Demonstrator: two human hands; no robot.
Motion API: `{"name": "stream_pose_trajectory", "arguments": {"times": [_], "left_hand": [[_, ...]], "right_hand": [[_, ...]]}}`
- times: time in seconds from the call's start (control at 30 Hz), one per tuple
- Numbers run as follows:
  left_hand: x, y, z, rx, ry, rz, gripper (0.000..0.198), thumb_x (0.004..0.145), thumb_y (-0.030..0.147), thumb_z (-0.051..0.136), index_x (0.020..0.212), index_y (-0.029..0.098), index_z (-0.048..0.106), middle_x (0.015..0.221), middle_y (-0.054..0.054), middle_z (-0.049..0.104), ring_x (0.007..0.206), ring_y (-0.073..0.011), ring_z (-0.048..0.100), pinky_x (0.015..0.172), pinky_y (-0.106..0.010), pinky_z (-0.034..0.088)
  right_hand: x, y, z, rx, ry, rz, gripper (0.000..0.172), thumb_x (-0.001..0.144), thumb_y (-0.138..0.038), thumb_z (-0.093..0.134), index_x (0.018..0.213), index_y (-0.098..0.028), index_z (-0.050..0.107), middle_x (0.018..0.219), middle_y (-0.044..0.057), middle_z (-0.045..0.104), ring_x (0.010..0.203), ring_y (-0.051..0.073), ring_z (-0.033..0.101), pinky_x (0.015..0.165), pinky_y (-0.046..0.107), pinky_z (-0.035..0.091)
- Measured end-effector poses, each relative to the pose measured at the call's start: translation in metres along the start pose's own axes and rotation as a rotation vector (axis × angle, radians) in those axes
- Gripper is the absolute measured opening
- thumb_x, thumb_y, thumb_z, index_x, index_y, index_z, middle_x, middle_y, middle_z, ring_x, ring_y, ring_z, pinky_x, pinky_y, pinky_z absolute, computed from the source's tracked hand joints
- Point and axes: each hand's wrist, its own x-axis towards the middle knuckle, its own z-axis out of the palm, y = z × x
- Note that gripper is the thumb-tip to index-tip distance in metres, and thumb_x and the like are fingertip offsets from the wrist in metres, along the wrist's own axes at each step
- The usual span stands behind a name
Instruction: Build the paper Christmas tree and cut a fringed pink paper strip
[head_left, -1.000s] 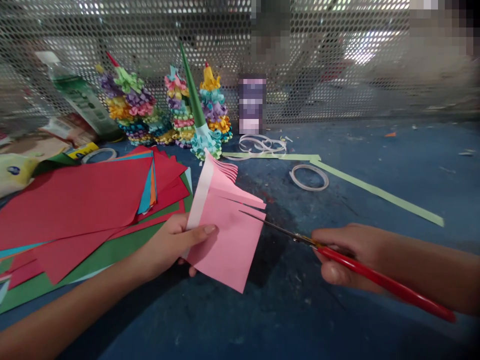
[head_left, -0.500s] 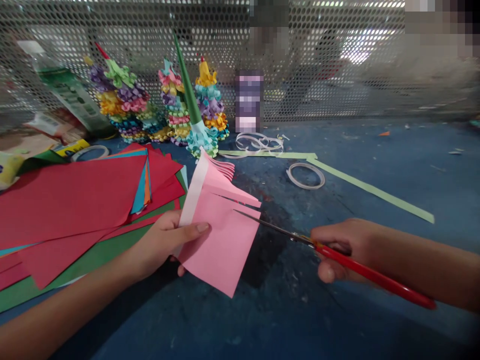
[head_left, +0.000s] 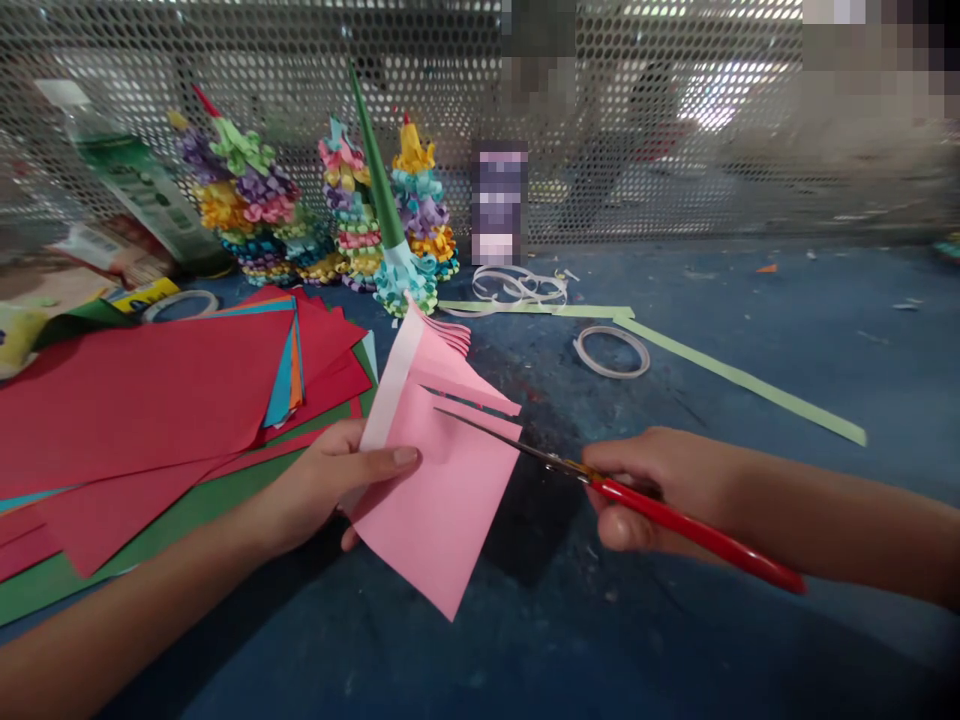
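Observation:
My left hand (head_left: 337,485) pinches a folded pink paper sheet (head_left: 442,500) whose upper part is cut into narrow fringe strips, with a white band (head_left: 394,380) along its left edge. My right hand (head_left: 660,490) grips red-handled scissors (head_left: 660,515). Their thin metal blades (head_left: 510,443) reach left across the pink sheet, with the tip near a fresh slit. The blades lie over the paper, and I cannot tell whether they are closing on it.
Red, green and teal paper sheets (head_left: 135,400) lie beside my left hand. Curled-paper trees (head_left: 247,200) and a green cone (head_left: 379,190) stand behind, before perforated metal mesh (head_left: 637,100). A pale green strip (head_left: 735,380) and a paper ring (head_left: 611,352) lie on the blue table (head_left: 750,300).
My right hand has moved left with the scissors, carrying the blades further across the pink sheet. The sheet has tilted slightly in my left hand.

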Motion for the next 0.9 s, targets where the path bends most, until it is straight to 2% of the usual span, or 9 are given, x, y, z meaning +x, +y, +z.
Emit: {"name": "stream_pose_trajectory", "arguments": {"times": [0.13,0.2,0.3,0.43,0.57,0.63,0.8,0.9], "left_hand": [[-0.002,0.003,0.001,0.011,0.022,-0.012,0.033,0.075,0.044,0.072,0.066,0.013,0.067,0.046,-0.001,0.06,0.029,-0.0063,0.043,0.026,-0.014,0.03],[-0.003,0.005,0.003,0.024,0.014,-0.027,0.032,0.075,0.043,0.073,0.067,0.013,0.068,0.047,-0.001,0.06,0.031,-0.0058,0.045,0.028,-0.013,0.031],[-0.003,0.007,0.003,0.031,-0.003,-0.033,0.034,0.075,0.046,0.074,0.067,0.013,0.068,0.047,-0.001,0.059,0.032,-0.0054,0.045,0.028,-0.012,0.031],[0.0,0.004,0.0,0.03,-0.045,-0.022,0.037,0.074,0.049,0.074,0.068,0.013,0.067,0.047,0.0,0.059,0.031,-0.0055,0.044,0.027,-0.012,0.03],[0.001,0.001,-0.002,0.062,-0.067,-0.025,0.04,0.076,0.051,0.072,0.068,0.013,0.066,0.049,0.0,0.058,0.031,-0.005,0.043,0.027,-0.012,0.031],[0.002,0.001,-0.002,0.072,-0.072,-0.027,0.04,0.076,0.051,0.072,0.067,0.013,0.065,0.047,0.001,0.057,0.031,-0.0044,0.042,0.027,-0.012,0.03],[0.003,0.001,-0.001,0.076,-0.071,-0.025,0.037,0.076,0.049,0.072,0.072,0.013,0.065,0.047,0.002,0.056,0.031,-0.0044,0.041,0.027,-0.012,0.03],[0.003,-0.001,-0.001,0.074,-0.084,-0.008,0.039,0.077,0.05,0.072,0.07,0.013,0.063,0.046,0.003,0.054,0.031,-0.0047,0.041,0.026,-0.012,0.03]], "right_hand": [[0.006,-0.004,-0.006,0.075,-0.041,0.138,0.049,0.071,-0.067,0.067,0.065,-0.021,0.052,0.052,-0.006,0.046,0.048,0.011,0.043,0.044,0.022,0.029],[0.006,-0.002,-0.007,0.088,-0.041,0.161,0.05,0.069,-0.067,0.069,0.063,-0.021,0.051,0.051,-0.006,0.044,0.047,0.01,0.041,0.044,0.022,0.028],[0.002,0.004,-0.005,0.051,-0.013,0.107,0.047,0.073,-0.064,0.067,0.068,-0.02,0.052,0.054,-0.006,0.045,0.05,0.01,0.04,0.047,0.022,0.028],[0.0,0.01,0.003,-0.045,0.008,-0.017,0.037,0.083,-0.057,0.06,0.082,-0.021,0.054,0.064,-0.004,0.055,0.054,0.011,0.046,0.049,0.022,0.029],[0.005,0.009,0.008,-0.079,0.029,-0.06,0.038,0.085,-0.058,0.058,0.081,-0.021,0.052,0.065,-0.004,0.054,0.053,0.011,0.045,0.047,0.022,0.028],[0.01,0.006,0.008,-0.067,0.029,-0.033,0.04,0.082,-0.06,0.059,0.079,-0.021,0.052,0.061,-0.005,0.053,0.051,0.011,0.044,0.046,0.022,0.027],[0.018,-0.006,0.006,-0.043,0.002,0.142,0.045,0.075,-0.064,0.063,0.068,-0.021,0.052,0.055,-0.004,0.051,0.049,0.012,0.045,0.045,0.022,0.028],[0.019,-0.006,0.012,-0.02,0.009,0.136,0.044,0.077,-0.063,0.06,0.066,-0.021,0.052,0.052,-0.004,0.046,0.048,0.012,0.043,0.044,0.022,0.028]]}}
